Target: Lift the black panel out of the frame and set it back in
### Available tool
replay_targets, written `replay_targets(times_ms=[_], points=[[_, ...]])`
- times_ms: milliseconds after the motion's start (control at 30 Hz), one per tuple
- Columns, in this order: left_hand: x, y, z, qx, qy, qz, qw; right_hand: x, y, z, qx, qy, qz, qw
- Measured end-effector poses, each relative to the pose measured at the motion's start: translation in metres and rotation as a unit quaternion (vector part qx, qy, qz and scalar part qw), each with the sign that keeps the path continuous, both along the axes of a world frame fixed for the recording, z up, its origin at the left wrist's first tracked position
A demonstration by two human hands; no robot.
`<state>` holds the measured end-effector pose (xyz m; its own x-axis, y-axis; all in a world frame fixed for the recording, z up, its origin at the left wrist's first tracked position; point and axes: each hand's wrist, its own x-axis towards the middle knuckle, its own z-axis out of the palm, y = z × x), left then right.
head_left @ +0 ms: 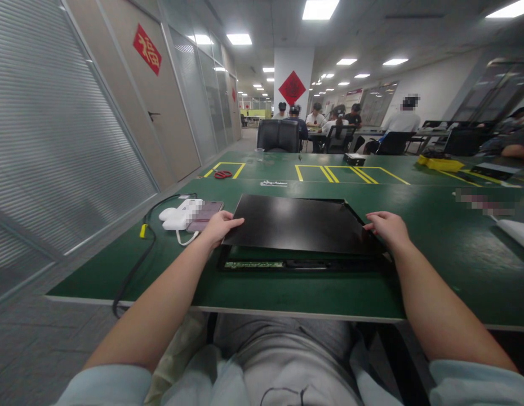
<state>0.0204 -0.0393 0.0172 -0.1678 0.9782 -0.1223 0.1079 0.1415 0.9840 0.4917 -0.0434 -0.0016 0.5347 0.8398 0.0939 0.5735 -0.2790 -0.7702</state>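
Pinching by its left edge in left hand (pixel 220 226), and meeting near its right edge with right hand (pixel 389 230) (whether gripped, cannot tell), a thin, glossy black rectangular panel (pixel 293 223), aslant over shallow black rectangular frame (pixel 344 264) on green tabletop (pixel 296 293). Judged light, stiff, slick, fragile; best held by opposite edges.

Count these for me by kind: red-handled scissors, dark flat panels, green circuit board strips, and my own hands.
Red-handled scissors: 1
Dark flat panel: 1
Green circuit board strip: 1
Your hands, left and right: 2
Total: 5
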Motion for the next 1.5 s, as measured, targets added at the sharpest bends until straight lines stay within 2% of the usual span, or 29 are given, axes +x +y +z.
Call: replay_targets(times_ms=[200,467,633,767,933,1233,1500], points=[[-0.001,0.0,-0.003,0.005,0.024,-0.003,1.0,-0.006,-0.003,0.006,-0.034,-0.053,-0.011,0.998],[-0.005,0.004,-0.011,0.03,0.072,-0.011,0.997,-0.008,-0.005,0.009,-0.041,-0.081,-0.001,0.996],[-0.006,0.006,-0.015,0.032,0.081,-0.027,0.996,-0.011,-0.006,0.01,-0.032,-0.138,-0.001,0.99],[-0.007,0.006,-0.015,0.04,0.123,-0.03,0.991,-0.01,-0.005,0.007,-0.034,-0.165,0.003,0.986],[-0.006,0.005,-0.014,0.058,0.164,-0.004,0.985,-0.007,-0.003,0.004,-0.04,-0.169,0.004,0.985],[-0.003,0.006,-0.013,0.059,0.155,0.027,0.986,-0.003,-0.002,0.002,-0.033,-0.142,0.026,0.989],[-0.004,0.006,-0.015,0.06,0.141,0.029,0.988,-0.007,-0.005,0.006,-0.038,-0.139,0.023,0.989]])
